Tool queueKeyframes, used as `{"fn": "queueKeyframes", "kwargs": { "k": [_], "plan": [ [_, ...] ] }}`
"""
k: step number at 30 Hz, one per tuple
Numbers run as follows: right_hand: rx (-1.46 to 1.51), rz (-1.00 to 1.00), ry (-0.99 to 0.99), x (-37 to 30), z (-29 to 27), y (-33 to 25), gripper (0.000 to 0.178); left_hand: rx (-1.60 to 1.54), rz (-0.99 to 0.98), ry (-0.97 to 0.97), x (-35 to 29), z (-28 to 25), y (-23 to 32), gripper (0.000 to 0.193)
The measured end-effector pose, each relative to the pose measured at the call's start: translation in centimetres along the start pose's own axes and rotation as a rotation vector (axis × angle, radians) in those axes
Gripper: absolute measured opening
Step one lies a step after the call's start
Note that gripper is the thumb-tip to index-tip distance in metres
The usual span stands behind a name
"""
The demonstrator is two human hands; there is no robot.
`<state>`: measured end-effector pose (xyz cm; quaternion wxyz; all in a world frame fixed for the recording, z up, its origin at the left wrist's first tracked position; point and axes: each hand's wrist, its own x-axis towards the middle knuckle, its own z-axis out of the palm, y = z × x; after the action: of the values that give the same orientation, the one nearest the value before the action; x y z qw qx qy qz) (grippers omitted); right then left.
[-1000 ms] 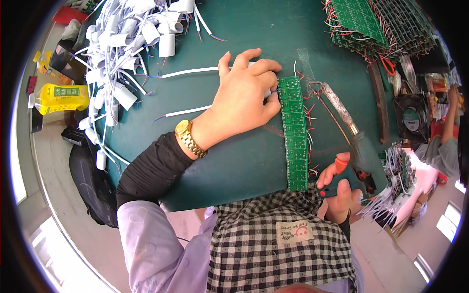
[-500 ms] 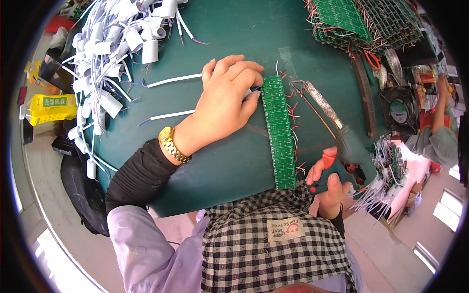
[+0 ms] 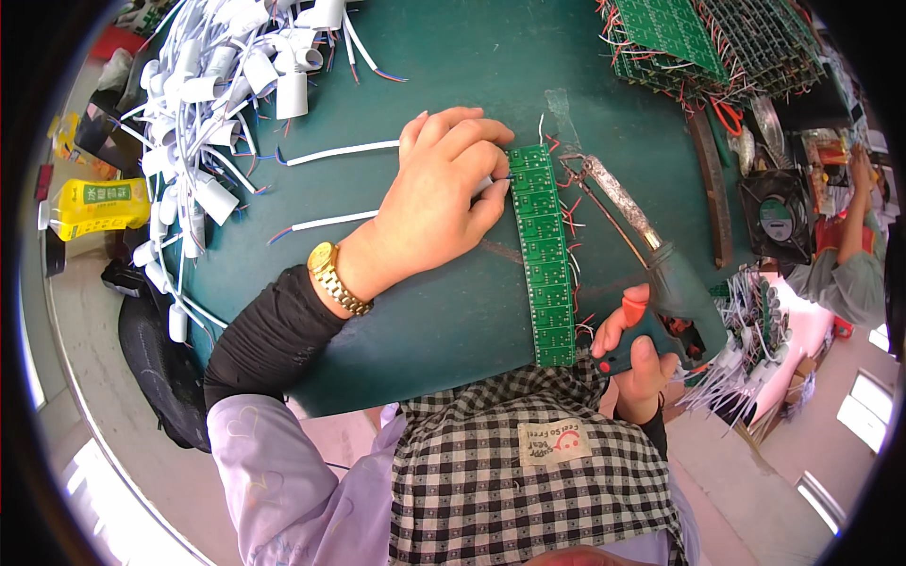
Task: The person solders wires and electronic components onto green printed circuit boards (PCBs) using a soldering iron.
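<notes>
Right, my left hand (image 3: 439, 203) lies flat on the green desk (image 3: 453, 66), fingertips pinning a wire end against the long green circuit strip (image 3: 545, 259). My right hand (image 3: 634, 363) is clenched on the soldering iron (image 3: 630, 222) — tip hovering beside the strip's top. One slip could scorch those fingers.

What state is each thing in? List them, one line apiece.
left hand: flat on the table, fingertips pressing a white wire to the strip's edge.
right hand: gripping the soldering iron's handle.
soldering iron: held, tip at the strip's upper end.
green circuit strip: lying flat, lengthwise.
small fan: lying flat; spinning or not, cannot tell.
white sockets: heaped, wires tangled.
</notes>
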<state>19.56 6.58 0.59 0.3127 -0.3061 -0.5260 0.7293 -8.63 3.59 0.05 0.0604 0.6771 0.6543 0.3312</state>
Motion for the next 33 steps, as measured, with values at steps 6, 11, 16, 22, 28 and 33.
{"fn": "queueKeyframes", "kwargs": {
  "k": [6,11,16,22,28,33],
  "plan": [
    [-0.064,-0.018,-0.007,-0.4,0.0,0.1,0.056,0.018,-0.007,-0.010,0.2,-0.1,0.1,0.015],
    [-0.110,0.019,-0.081,-0.5,0.3,-0.5,0.052,0.035,-0.008,-0.006,0.4,0.1,0.1,0.013],
    [-0.163,0.125,-0.149,-0.4,0.3,-1.0,0.048,0.064,-0.009,0.002,0.4,0.2,0.1,0.013],
    [-0.332,0.156,-0.266,-0.4,-0.4,-0.8,0.043,0.049,-0.013,0.013,0.5,0.3,0.1,0.013],
    [-0.401,0.147,-0.340,-0.3,-0.6,-0.6,0.032,0.052,-0.022,0.024,0.3,0.5,0.1,0.013],
    [-0.407,0.131,-0.312,-0.5,-0.6,-0.6,0.033,0.052,-0.006,0.058,0.3,0.6,-0.1,0.013]
  ]
}}
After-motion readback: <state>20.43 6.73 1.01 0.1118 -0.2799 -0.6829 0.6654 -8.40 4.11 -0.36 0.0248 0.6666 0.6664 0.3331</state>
